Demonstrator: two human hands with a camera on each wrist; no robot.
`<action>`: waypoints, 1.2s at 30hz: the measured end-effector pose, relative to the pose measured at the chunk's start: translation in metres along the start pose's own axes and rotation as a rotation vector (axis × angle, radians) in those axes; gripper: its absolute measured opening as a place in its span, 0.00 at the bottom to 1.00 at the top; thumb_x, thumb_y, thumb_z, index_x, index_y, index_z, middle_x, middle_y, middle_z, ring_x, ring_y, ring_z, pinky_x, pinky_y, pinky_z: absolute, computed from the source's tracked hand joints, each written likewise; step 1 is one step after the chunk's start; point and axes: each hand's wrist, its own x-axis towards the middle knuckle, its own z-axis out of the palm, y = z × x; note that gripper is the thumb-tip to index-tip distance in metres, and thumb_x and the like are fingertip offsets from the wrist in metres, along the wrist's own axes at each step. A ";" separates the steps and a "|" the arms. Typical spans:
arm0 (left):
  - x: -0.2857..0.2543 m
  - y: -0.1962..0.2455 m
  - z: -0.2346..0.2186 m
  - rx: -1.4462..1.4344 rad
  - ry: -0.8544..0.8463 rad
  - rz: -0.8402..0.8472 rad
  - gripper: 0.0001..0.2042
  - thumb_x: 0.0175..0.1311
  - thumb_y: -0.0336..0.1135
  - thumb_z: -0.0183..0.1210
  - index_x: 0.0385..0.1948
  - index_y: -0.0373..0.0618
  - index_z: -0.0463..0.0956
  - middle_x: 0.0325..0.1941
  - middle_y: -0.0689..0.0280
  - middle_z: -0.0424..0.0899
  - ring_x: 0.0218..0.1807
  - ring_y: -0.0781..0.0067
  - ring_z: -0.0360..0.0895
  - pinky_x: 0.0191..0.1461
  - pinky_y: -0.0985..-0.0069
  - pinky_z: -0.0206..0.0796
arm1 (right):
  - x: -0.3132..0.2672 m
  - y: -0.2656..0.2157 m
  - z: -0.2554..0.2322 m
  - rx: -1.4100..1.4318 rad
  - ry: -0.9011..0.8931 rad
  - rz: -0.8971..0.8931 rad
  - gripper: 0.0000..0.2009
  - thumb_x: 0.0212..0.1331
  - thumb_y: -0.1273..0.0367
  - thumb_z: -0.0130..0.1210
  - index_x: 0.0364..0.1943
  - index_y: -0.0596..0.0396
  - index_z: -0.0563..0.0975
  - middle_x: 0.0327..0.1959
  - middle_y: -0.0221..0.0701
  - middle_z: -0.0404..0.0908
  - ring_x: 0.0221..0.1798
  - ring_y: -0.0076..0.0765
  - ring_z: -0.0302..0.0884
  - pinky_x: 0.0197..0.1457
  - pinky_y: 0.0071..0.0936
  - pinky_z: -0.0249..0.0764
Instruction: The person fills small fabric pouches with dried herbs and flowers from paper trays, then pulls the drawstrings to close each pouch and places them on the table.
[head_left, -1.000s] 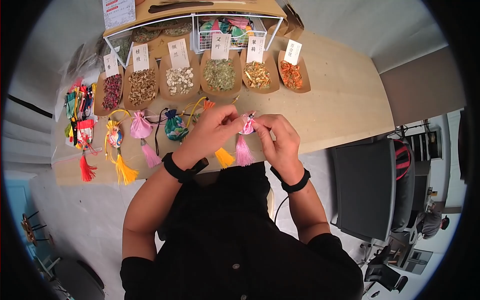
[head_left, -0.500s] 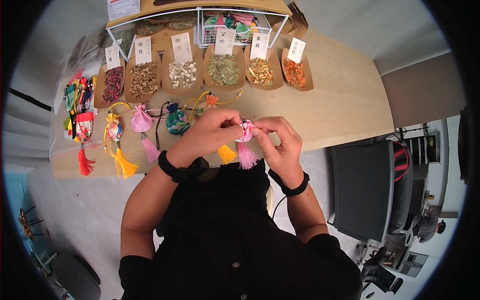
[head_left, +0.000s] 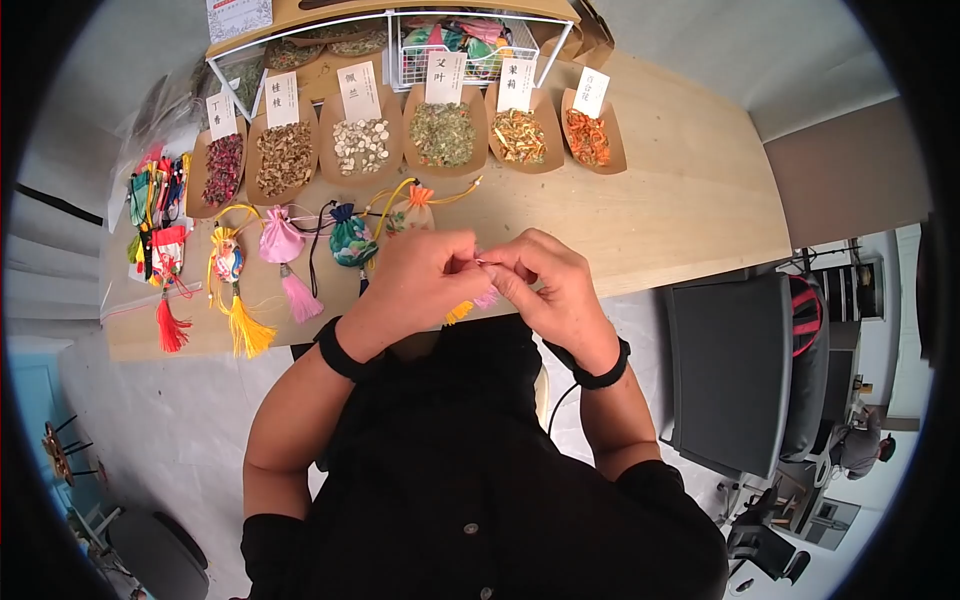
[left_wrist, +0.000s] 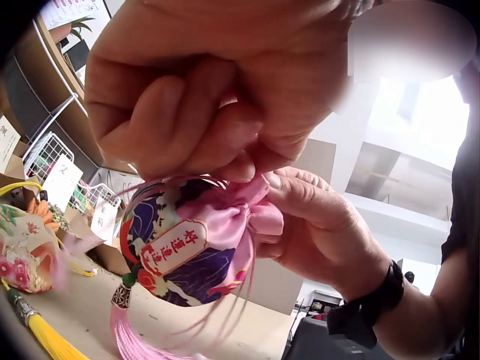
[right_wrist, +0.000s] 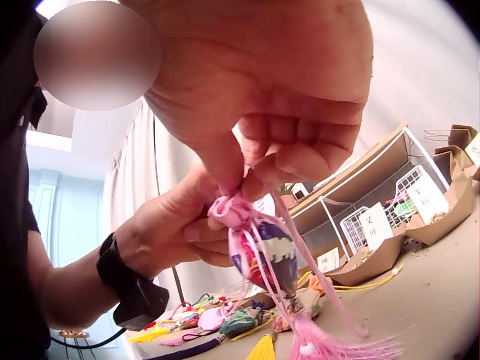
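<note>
Both hands are up close together over the near edge of the table (head_left: 680, 200), and between them hangs the patterned pouch (left_wrist: 180, 247) with its gathered pink top, pink cords and pink tassel (left_wrist: 137, 336) dangling. The left hand (head_left: 412, 285) has its fingers curled right in, thumb and forefinger pinching at the pouch's neck; whether that's cloth or cord, I can't tell. The right hand (head_left: 562, 298) comes in from the other side, thumb and bent fingers closed on the gathered top.

From the head view the hands hide nearly the whole pouch, and the left one also covers the lower part of a cream pouch (head_left: 412, 215) lying behind it. Off to the left of that lie a green pouch (head_left: 352, 240), a plain pink pouch (head_left: 282, 238), a pouch with a yellow tassel (head_left: 245, 330) and a red-and-white pouch (head_left: 168, 250), near a bundle of cords (head_left: 158, 190). Across the back, six paper trays (head_left: 468, 160) of dried plants carry upright cards, with a wire basket (head_left: 420, 75) behind.
</note>
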 end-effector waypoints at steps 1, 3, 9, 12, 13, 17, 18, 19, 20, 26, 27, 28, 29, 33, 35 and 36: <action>0.000 -0.002 0.000 0.016 0.016 -0.014 0.11 0.62 0.32 0.66 0.24 0.39 0.73 0.19 0.72 0.72 0.25 0.87 0.67 0.27 0.75 0.59 | -0.003 0.003 0.003 -0.021 0.022 0.010 0.06 0.63 0.74 0.67 0.43 0.58 0.86 0.32 0.34 0.81 0.31 0.34 0.80 0.36 0.30 0.78; 0.003 -0.009 0.001 -0.026 0.062 -0.042 0.13 0.63 0.34 0.65 0.23 0.39 0.73 0.18 0.71 0.72 0.24 0.86 0.67 0.27 0.75 0.59 | -0.006 0.003 0.004 -0.065 0.079 0.030 0.05 0.63 0.74 0.68 0.40 0.58 0.86 0.31 0.34 0.81 0.30 0.36 0.80 0.36 0.31 0.78; 0.014 -0.016 0.009 -0.317 0.244 -0.101 0.14 0.66 0.33 0.64 0.22 0.37 0.73 0.18 0.73 0.74 0.25 0.89 0.65 0.26 0.77 0.57 | -0.019 -0.009 0.002 -0.082 0.121 0.000 0.05 0.61 0.75 0.69 0.39 0.57 0.86 0.31 0.35 0.83 0.31 0.39 0.82 0.35 0.33 0.77; 0.011 -0.012 0.015 -0.351 0.265 -0.056 0.11 0.66 0.31 0.64 0.23 0.38 0.74 0.20 0.74 0.75 0.25 0.90 0.66 0.27 0.80 0.57 | -0.022 -0.015 0.003 0.011 -0.003 -0.092 0.04 0.62 0.75 0.69 0.39 0.58 0.86 0.30 0.35 0.85 0.31 0.38 0.82 0.33 0.30 0.77; 0.009 -0.007 0.014 -0.356 0.265 -0.035 0.10 0.65 0.30 0.64 0.24 0.38 0.74 0.20 0.74 0.75 0.25 0.90 0.66 0.27 0.80 0.58 | -0.022 -0.017 0.001 0.018 0.037 -0.056 0.04 0.62 0.75 0.69 0.39 0.58 0.86 0.31 0.35 0.85 0.30 0.37 0.83 0.34 0.30 0.77; 0.002 0.005 0.018 -0.307 0.318 0.059 0.09 0.64 0.23 0.61 0.25 0.41 0.70 0.21 0.78 0.67 0.25 0.91 0.59 0.26 0.80 0.50 | -0.017 -0.016 -0.008 -0.001 0.245 0.038 0.04 0.65 0.74 0.68 0.40 0.59 0.85 0.31 0.33 0.86 0.30 0.28 0.82 0.36 0.27 0.78; 0.002 0.005 0.019 -0.290 0.321 0.084 0.09 0.63 0.22 0.61 0.25 0.41 0.70 0.20 0.78 0.67 0.25 0.91 0.59 0.26 0.80 0.50 | -0.015 -0.013 -0.009 0.038 0.285 0.091 0.04 0.65 0.74 0.68 0.40 0.60 0.85 0.31 0.33 0.86 0.31 0.27 0.82 0.36 0.27 0.79; 0.001 0.006 0.019 -0.272 0.324 0.108 0.09 0.62 0.21 0.61 0.26 0.41 0.70 0.20 0.78 0.67 0.25 0.91 0.59 0.26 0.81 0.50 | -0.013 -0.012 -0.009 0.077 0.324 0.145 0.04 0.66 0.73 0.68 0.40 0.60 0.86 0.31 0.32 0.86 0.31 0.25 0.82 0.37 0.26 0.79; -0.001 0.006 0.019 -0.255 0.326 0.132 0.09 0.61 0.20 0.61 0.26 0.41 0.70 0.20 0.78 0.67 0.24 0.92 0.59 0.26 0.81 0.50 | -0.010 -0.014 -0.008 0.117 0.300 0.180 0.06 0.68 0.72 0.67 0.43 0.61 0.85 0.33 0.32 0.87 0.34 0.22 0.83 0.39 0.25 0.79; -0.005 0.003 0.018 -0.228 0.312 0.180 0.08 0.62 0.25 0.66 0.27 0.41 0.74 0.22 0.74 0.77 0.25 0.91 0.70 0.27 0.81 0.62 | -0.005 -0.012 0.007 0.288 0.132 0.313 0.08 0.70 0.72 0.65 0.47 0.62 0.84 0.36 0.32 0.89 0.37 0.22 0.84 0.42 0.23 0.80; -0.006 0.004 0.019 -0.266 0.301 0.160 0.08 0.62 0.25 0.65 0.27 0.41 0.74 0.22 0.75 0.77 0.25 0.91 0.70 0.27 0.82 0.61 | -0.006 -0.010 0.008 0.313 0.120 0.340 0.08 0.70 0.72 0.65 0.47 0.62 0.84 0.35 0.31 0.89 0.37 0.21 0.84 0.41 0.24 0.80; -0.007 0.006 0.020 -0.306 0.288 0.141 0.08 0.63 0.25 0.65 0.28 0.41 0.74 0.22 0.75 0.77 0.26 0.92 0.69 0.27 0.82 0.61 | -0.007 -0.009 0.010 0.288 0.128 0.298 0.07 0.70 0.73 0.65 0.47 0.62 0.84 0.35 0.31 0.89 0.36 0.21 0.84 0.41 0.23 0.80; -0.008 0.007 0.021 -0.345 0.274 0.123 0.07 0.63 0.24 0.65 0.28 0.41 0.74 0.22 0.75 0.77 0.26 0.92 0.69 0.27 0.82 0.60 | -0.007 -0.007 0.012 0.261 0.138 0.256 0.07 0.70 0.73 0.65 0.47 0.62 0.84 0.35 0.31 0.89 0.36 0.20 0.84 0.41 0.23 0.80; -0.011 0.004 0.021 -0.433 0.218 0.097 0.07 0.64 0.23 0.62 0.27 0.41 0.72 0.22 0.77 0.73 0.26 0.92 0.65 0.28 0.82 0.56 | -0.012 -0.002 0.009 0.286 0.137 0.226 0.04 0.70 0.75 0.64 0.44 0.61 0.84 0.32 0.29 0.88 0.32 0.17 0.81 0.37 0.21 0.77; -0.014 0.008 0.016 -0.451 0.221 0.062 0.08 0.63 0.20 0.57 0.25 0.41 0.70 0.24 0.78 0.69 0.26 0.91 0.61 0.31 0.83 0.55 | -0.012 -0.004 0.007 0.493 0.137 0.346 0.02 0.70 0.76 0.63 0.42 0.60 0.84 0.30 0.28 0.86 0.30 0.16 0.78 0.34 0.19 0.75; -0.015 0.004 0.014 -0.440 0.244 0.066 0.08 0.64 0.21 0.58 0.25 0.41 0.71 0.23 0.79 0.69 0.26 0.92 0.60 0.29 0.82 0.53 | -0.012 -0.005 0.005 0.596 0.139 0.405 0.02 0.70 0.76 0.62 0.41 0.60 0.84 0.29 0.27 0.86 0.28 0.15 0.77 0.32 0.18 0.73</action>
